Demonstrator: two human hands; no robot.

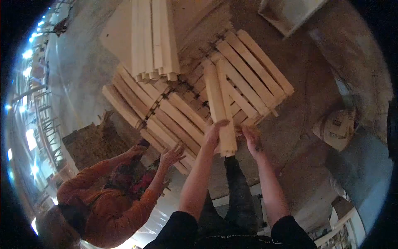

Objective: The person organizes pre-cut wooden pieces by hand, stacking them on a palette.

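My left hand (214, 133) grips the near end of a pale wooden slat (219, 108) that lies lengthwise over a low stack of similar wooden slats (248, 74). My right hand (251, 139) is just right of that slat's near end, fingers apart, touching the edge of the stack. Whether it holds anything is unclear. A taller bundle of long pale boards (153, 37) rests across the far part of the stack.
A person in an orange top (107, 199) crouches at the left, both hands (170, 155) reaching toward the stack's near-left edge. A white sack (338, 126) lies at the right. Concrete floor (78, 66) surrounds the stack. A white box (290, 12) sits at the top right.
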